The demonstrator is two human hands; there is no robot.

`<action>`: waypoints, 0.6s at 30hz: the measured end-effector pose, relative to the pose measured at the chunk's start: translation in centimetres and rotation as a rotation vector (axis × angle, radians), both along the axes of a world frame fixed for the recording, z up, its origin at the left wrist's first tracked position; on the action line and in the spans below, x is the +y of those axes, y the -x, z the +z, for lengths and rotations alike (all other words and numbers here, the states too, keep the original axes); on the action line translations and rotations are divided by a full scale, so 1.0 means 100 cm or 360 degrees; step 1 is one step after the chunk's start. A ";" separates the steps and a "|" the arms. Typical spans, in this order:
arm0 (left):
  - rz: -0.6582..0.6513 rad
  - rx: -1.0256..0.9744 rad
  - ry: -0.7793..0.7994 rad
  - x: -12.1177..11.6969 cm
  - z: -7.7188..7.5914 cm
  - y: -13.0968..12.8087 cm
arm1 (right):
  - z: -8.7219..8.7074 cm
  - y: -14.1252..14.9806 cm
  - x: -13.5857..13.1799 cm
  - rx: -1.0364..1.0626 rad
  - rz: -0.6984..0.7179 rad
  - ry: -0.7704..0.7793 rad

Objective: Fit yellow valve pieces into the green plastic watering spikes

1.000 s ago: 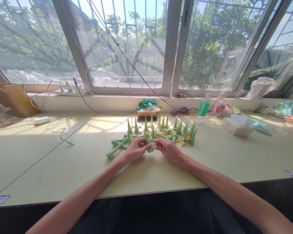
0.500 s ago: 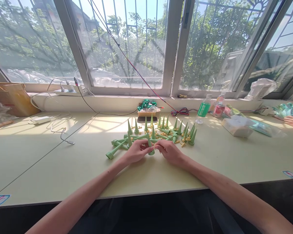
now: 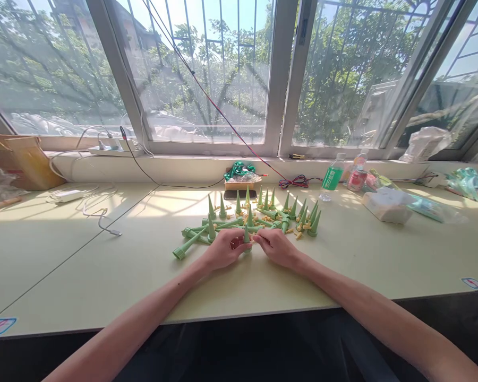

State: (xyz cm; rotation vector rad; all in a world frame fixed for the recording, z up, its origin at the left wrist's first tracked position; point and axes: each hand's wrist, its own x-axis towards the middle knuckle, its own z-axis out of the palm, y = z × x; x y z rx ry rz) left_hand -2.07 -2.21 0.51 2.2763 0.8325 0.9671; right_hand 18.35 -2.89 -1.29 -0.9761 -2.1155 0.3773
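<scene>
the left hand (image 3: 225,249) grips a green cone (image 3: 246,235) as the right hand (image 3: 278,247) pinches a yellow piece (image 3: 252,239).

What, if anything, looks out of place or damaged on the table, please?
Nothing looks spilled or damaged. Slightly untidy, though: some green cones stand upright while other green pieces lie on their sides, and a white cable trails loosely at the left.

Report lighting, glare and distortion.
Head view: hazy glare on the windows, backlighting the scene; head view: sunlit patches and shadow lines on the table; head view: left hand and right hand in softer light; head view: outer window frames leaning outward, suggesting lens distortion.
</scene>
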 end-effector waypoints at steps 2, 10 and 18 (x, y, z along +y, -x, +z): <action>-0.0001 0.0024 -0.0061 -0.001 0.000 0.000 | -0.002 0.000 0.001 -0.0029 -0.0020 -0.0001; 0.0018 0.0005 0.0007 0.001 -0.001 -0.001 | 0.002 0.001 -0.001 0.0055 -0.0024 0.0060; 0.0025 0.0001 -0.0043 0.001 -0.003 -0.001 | 0.001 0.001 0.000 0.0059 -0.0084 0.0085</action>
